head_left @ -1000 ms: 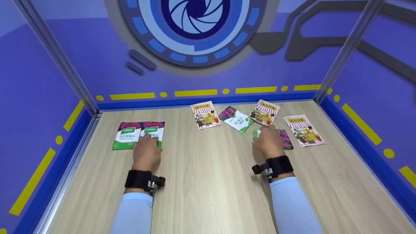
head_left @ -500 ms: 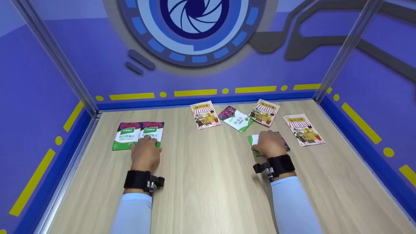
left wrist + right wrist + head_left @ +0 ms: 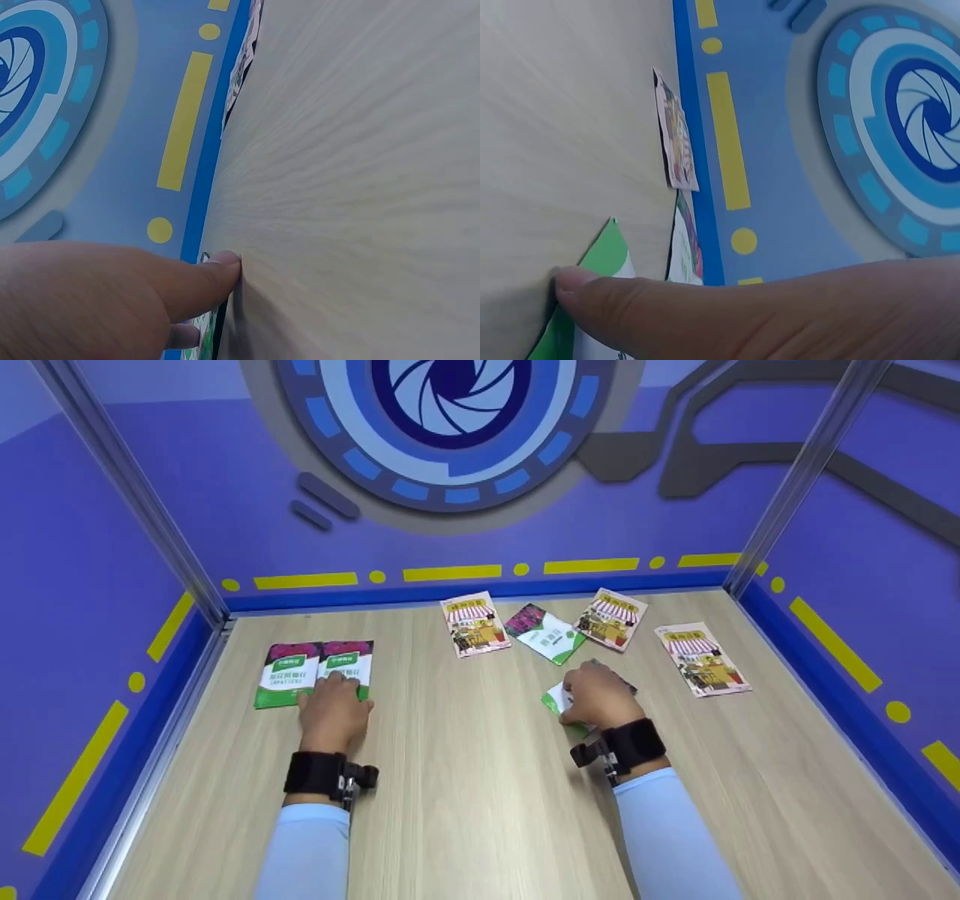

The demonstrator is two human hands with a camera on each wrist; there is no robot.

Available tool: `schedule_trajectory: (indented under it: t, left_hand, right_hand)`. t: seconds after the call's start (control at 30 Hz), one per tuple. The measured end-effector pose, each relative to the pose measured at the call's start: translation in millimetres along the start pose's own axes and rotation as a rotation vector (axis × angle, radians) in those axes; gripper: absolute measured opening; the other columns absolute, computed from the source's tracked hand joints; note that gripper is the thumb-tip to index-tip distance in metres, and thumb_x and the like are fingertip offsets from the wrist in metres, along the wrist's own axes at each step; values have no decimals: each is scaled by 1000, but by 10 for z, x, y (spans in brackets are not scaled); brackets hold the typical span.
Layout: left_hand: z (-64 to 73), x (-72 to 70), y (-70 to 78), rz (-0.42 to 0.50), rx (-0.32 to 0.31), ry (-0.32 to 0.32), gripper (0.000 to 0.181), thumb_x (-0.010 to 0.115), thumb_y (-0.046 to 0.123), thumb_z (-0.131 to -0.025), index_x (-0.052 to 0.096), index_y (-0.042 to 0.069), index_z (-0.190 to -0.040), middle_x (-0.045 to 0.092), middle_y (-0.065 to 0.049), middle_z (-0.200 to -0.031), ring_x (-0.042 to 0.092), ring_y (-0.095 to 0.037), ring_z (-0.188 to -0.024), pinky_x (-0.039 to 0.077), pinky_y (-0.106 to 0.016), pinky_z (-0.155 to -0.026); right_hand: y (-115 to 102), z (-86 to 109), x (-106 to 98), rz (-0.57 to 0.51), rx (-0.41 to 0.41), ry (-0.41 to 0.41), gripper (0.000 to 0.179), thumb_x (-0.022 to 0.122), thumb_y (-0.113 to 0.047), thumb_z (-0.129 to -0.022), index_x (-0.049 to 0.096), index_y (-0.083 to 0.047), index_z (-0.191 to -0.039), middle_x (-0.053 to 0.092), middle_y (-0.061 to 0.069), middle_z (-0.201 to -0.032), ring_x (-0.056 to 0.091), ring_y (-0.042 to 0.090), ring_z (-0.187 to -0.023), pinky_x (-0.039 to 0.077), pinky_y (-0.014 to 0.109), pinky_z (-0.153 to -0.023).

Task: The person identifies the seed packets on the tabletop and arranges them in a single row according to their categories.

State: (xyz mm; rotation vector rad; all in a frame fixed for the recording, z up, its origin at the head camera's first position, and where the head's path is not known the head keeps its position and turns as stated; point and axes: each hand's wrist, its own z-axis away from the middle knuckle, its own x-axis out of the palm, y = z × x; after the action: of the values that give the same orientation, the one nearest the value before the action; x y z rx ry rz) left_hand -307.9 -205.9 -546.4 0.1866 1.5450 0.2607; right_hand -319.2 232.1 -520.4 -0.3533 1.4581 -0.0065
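Two green-and-white flower seed packets lie side by side on the left of the table, a left one (image 3: 285,679) and a right one (image 3: 346,660). My left hand (image 3: 334,709) covers the lower part of the right one and holds it across its width, thumb at its right edge. Across the table, my right hand (image 3: 602,697) grips another green-and-white seed packet (image 3: 553,699), which sits turned at an angle and mostly under the palm. In the right wrist view the thumb (image 3: 622,300) presses on that packet's green end.
Pink packets with striped awnings lie towards the back: one left of centre (image 3: 475,624), one further right (image 3: 611,619), one at far right (image 3: 703,660). Between the first two is a tilted green-and-white packet (image 3: 545,634). Blue-purple walls (image 3: 480,540) enclose the wooden table (image 3: 465,780).
My right hand has taken hold of its seed packet, slid it left and nearer to me, and turned it. The left pair has shifted slightly left with my left hand.
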Motion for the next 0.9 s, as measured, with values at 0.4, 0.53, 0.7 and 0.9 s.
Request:
schedule_trajectory:
  t: [0.4, 0.53, 0.7, 0.9]
  left_hand:
    - [12, -52, -24, 7, -18, -11, 54, 68, 34, -110, 64, -1, -151, 55, -31, -158, 51, -51, -146, 35, -76, -118]
    - [-2, -63, -17, 32, 13, 16, 55, 69, 32, -109, 63, -1, -151, 56, -31, -156, 51, -51, -145, 40, -72, -115]
    - [-25, -88, 129, 85, 52, 2, 55, 70, 32, -108, 63, 3, -154, 54, -27, -161, 47, -48, -154, 34, -75, -125]
    - [38, -121, 480, 75, 147, -24, 52, 73, 36, -105, 68, 7, -149, 63, -21, -152, 55, -43, -146, 40, -72, -121]
  right_hand:
    - [-380, -25, 120, -35, -107, -64, 54, 99, -22, -82, 78, -3, -128, 77, 12, -120, 64, 26, -100, 60, 49, -96]
    - [-498, -13, 151, -77, -158, -70, 51, 98, -16, -82, 79, -4, -127, 80, 12, -120, 65, 25, -99, 61, 48, -97]
    - [-651, 8, 199, 5, -221, -51, 47, 97, -19, -83, 82, -9, -126, 76, 13, -135, 68, 36, -123, 57, 60, -108]
    - [-758, 41, 219, 78, -167, -54, 43, 95, -26, -86, 85, -17, -127, 66, 17, -143, 55, 49, -144, 49, 79, -111]
